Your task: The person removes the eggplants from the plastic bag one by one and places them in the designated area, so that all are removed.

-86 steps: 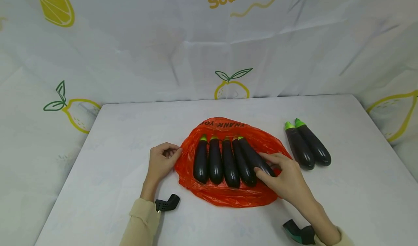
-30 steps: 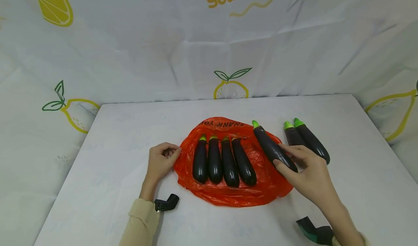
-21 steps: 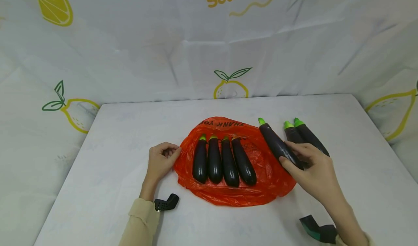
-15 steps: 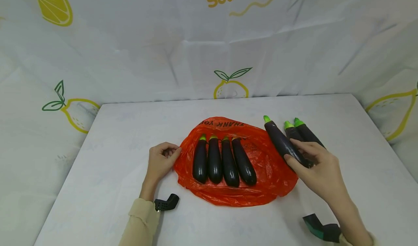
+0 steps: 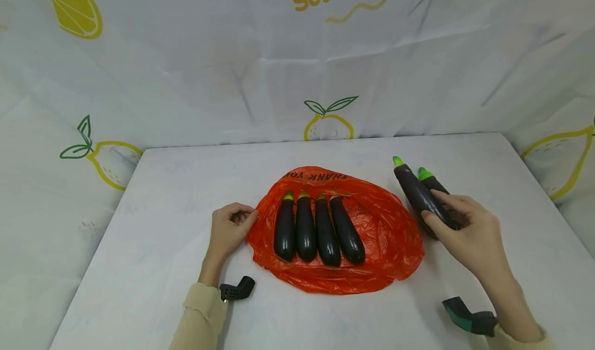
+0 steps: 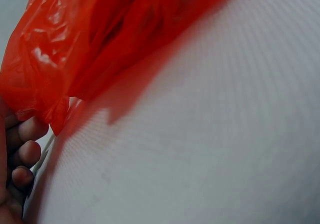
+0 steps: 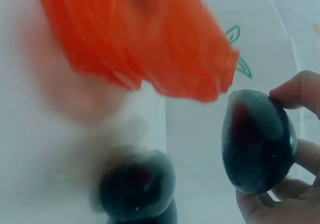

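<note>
My right hand [image 5: 474, 231] grips an eggplant [image 5: 420, 192] near its round end, its green stem pointing away. In the right wrist view that eggplant [image 7: 258, 141] hangs between thumb and fingers, off the table. Another eggplant [image 5: 432, 182] lies just behind it, partly hidden, and a further one underneath is almost wholly covered. My left hand [image 5: 231, 226] pinches the left edge of a red plastic bag [image 5: 388, 236]; in the left wrist view the bag [image 6: 45, 59] gathers at the fingertips. Several eggplants [image 5: 306, 231] lie side by side on the bag.
A white table [image 5: 176, 195] carries everything. Behind it hangs a white cloth [image 5: 200, 71] printed with lemons. Black wrist-worn devices stick out at the left wrist [image 5: 238, 289] and right wrist [image 5: 469, 316].
My right hand has lifted the rightmost eggplant off the red bag and carried it right, over the eggplants on the table. The left hand has stayed at the bag's edge.
</note>
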The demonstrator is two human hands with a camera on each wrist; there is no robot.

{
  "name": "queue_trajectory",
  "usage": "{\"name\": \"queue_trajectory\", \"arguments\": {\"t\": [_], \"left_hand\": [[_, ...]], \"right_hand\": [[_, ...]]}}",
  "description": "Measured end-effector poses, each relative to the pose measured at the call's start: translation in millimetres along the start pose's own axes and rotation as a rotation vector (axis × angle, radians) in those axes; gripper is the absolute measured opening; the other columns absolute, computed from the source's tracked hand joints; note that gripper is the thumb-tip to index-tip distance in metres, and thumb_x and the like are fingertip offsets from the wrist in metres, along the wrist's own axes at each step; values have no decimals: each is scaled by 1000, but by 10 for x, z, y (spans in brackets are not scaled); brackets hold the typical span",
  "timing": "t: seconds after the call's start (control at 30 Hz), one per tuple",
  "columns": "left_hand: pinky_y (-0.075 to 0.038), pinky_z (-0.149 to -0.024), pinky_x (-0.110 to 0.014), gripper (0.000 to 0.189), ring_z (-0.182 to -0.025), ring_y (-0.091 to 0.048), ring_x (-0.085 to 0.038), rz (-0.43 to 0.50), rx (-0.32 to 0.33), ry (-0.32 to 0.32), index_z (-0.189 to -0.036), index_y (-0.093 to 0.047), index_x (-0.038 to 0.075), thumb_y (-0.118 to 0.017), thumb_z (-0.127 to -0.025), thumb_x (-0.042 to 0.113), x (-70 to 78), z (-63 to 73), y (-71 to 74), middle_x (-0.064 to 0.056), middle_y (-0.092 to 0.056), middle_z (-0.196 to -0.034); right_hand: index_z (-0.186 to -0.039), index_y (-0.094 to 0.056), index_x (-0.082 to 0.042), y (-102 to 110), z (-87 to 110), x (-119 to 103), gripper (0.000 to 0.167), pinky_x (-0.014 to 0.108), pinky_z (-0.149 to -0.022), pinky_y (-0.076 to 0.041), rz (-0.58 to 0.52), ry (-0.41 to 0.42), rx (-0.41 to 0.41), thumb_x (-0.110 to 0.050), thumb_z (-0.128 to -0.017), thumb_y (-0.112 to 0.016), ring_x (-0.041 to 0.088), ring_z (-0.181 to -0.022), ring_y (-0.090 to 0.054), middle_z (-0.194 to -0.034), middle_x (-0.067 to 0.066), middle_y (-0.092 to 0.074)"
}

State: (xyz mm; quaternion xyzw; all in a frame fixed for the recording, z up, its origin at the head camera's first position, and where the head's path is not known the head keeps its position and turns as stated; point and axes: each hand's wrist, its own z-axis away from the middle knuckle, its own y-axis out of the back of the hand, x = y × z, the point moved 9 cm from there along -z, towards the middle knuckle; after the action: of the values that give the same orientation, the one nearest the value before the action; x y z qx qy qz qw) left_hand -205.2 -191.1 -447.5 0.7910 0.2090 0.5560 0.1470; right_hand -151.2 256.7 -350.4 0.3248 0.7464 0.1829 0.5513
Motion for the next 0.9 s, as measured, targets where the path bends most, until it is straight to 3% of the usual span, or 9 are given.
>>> {"name": "queue_trajectory", "arguments": {"t": [0.17,0.3,0.43,0.9], "left_hand": [[-42,-58,-16,8,-63,-48,-6,19,-3,3,-86,-78,2,-76,-88,10,-2,3,-3,-7,-68,-70],[-41,-58,-16,7,-62,-48,-6,25,-4,5,-86,-78,3,-77,-88,10,0,1,-7,-7,-68,-70],[-42,-58,-16,5,-62,-49,-6,22,-3,3,-86,-78,4,-77,-87,9,-1,-1,-7,-7,-68,-70],[-41,-58,-16,5,-62,-47,-4,30,15,-3,-84,-77,2,-79,-86,7,2,-1,-3,-7,-69,-70]], "right_hand": [[-124,-70,4,78,-70,134,41,-5,-74,-39,24,-16,27,-5,-85,-79,-23,-87,-48,-112,26,-68],[-124,-70,3,157,-128,249,41,-6,-76,-38,42,-33,55,-7,-86,-78,-20,-88,-48,-107,-10,-68],[-126,-70,2,233,-165,387,41,-5,-75,-38,49,-81,66,-11,-87,-76,-21,-86,-49,-99,-41,-50],[-129,-64,10,436,-264,868,48,2,-60,-44,0,-234,116,-12,-88,-74,-27,-73,-52,-84,-44,-51]]}}
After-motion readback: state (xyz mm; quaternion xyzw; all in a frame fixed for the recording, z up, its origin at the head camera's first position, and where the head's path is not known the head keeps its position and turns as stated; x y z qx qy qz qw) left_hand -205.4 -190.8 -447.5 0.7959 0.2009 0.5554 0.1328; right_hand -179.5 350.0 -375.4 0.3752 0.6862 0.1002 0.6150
